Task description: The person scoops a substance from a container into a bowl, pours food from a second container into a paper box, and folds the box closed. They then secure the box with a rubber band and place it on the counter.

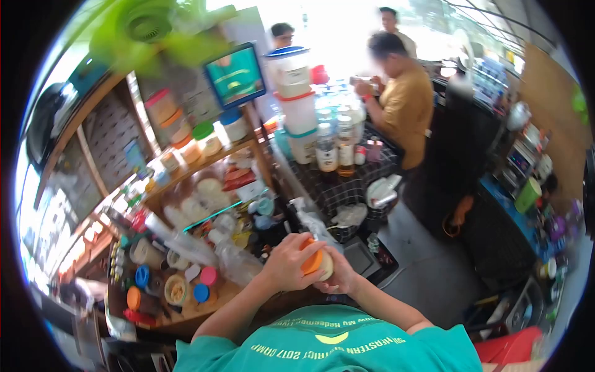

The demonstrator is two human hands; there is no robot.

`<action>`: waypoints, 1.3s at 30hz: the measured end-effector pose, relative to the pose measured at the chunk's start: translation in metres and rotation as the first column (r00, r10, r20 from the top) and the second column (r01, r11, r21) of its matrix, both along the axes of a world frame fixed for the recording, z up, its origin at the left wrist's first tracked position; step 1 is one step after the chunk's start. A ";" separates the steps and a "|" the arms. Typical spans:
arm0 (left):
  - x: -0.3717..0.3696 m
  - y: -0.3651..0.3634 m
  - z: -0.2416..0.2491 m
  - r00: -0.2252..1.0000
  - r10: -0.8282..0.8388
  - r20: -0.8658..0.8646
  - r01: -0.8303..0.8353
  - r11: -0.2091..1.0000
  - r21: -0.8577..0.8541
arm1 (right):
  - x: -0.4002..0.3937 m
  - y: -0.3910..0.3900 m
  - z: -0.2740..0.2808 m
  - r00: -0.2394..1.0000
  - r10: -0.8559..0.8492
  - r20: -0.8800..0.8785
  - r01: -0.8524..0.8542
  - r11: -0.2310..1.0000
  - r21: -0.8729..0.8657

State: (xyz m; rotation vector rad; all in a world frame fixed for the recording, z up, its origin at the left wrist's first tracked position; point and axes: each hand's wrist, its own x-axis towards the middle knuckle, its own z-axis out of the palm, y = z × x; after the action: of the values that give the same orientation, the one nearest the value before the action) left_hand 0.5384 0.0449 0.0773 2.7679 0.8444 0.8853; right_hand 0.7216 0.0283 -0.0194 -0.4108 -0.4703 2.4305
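Note:
Just in front of my chest, both hands close around a small jar (326, 265) with pale contents and an orange lid (312, 256). My left hand (290, 263) wraps its fingers over the lid side. Around the body of the jar curls my right hand (339, 273). The jar is tilted, its lid toward the left. Beneath and left of the hands lies a clear plastic bag (238, 263) on the cluttered wooden table. A jar with a blue lid (202, 292) and one with a pink lid (209, 276) stand left of my forearm.
Stacked containers (292, 80) and bottles (326, 149) stand on a checked-cloth table ahead. A person in a tan shirt (406, 102) stands beyond it. Jars line a wooden shelf (204, 164) at the left. A black chair (496, 248) is at the right.

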 end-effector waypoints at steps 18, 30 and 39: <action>-0.084 -0.024 -0.038 0.985 0.030 0.172 -0.031 1.000 0.002 | -0.087 0.009 -0.020 0.855 -0.123 0.504 0.001 0.972 0.236; -0.217 -0.009 -0.049 0.991 0.010 0.132 -0.007 1.000 -0.023 | -0.215 0.033 -0.049 0.999 0.050 -0.016 -0.052 0.980 -0.193; -0.279 0.002 -0.041 0.995 -0.063 0.080 0.063 0.998 0.004 | -0.281 0.019 -0.018 0.963 -0.199 0.182 0.109 0.904 0.413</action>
State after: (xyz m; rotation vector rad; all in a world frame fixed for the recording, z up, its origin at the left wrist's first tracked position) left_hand 0.2595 0.0473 0.0362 2.7236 0.7397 0.9785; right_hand 0.4403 0.0473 -0.0372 -0.5173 -0.9739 2.0726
